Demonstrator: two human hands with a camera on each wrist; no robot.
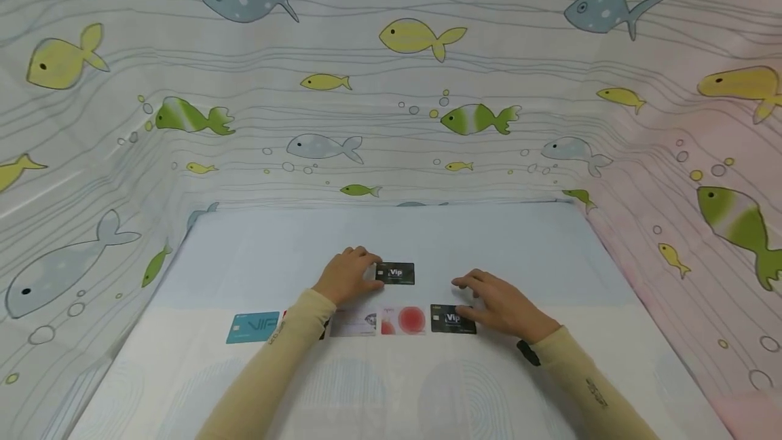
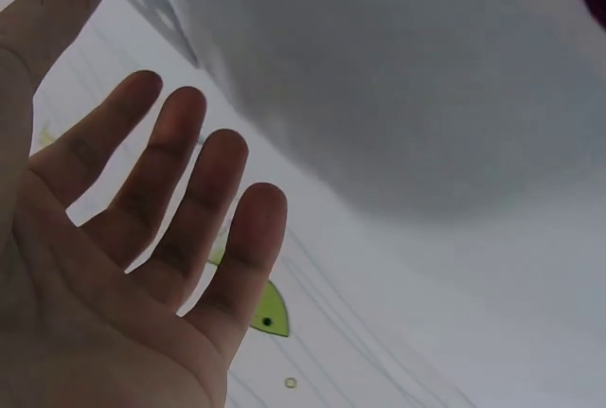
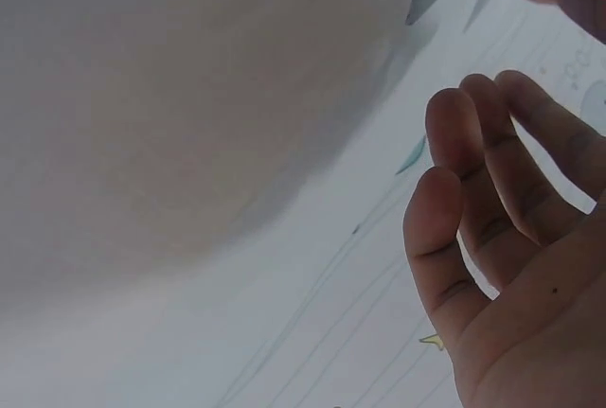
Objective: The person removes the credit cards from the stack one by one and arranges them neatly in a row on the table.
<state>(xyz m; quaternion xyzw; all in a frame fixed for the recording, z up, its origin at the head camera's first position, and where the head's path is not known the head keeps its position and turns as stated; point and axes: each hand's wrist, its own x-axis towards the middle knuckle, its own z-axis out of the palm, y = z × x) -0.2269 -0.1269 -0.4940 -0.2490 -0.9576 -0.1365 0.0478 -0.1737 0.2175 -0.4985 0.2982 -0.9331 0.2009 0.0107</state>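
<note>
A black Vip card (image 1: 397, 273) lies on the white tabletop, toward the far side. My left hand (image 1: 349, 275) is at its left end, thumb and fingertips right at the card's edge. In the left wrist view the fingers (image 2: 220, 181) are spread and gently bent. A second black Vip card (image 1: 444, 319) lies nearer, at the right end of a row. Over its right part reaches the thumb of my right hand (image 1: 501, 301). The right wrist view shows those fingers (image 3: 454, 133) loosely bent, with nothing held.
Leftward along the row lie a card with a red circle (image 1: 411, 320), a pale card (image 1: 354, 323) and a teal VIP card (image 1: 252, 328). Another card is mostly hidden under my left sleeve (image 1: 299, 328). Fish-patterned sheeting (image 1: 391, 107) rises around the tabletop (image 1: 293, 236).
</note>
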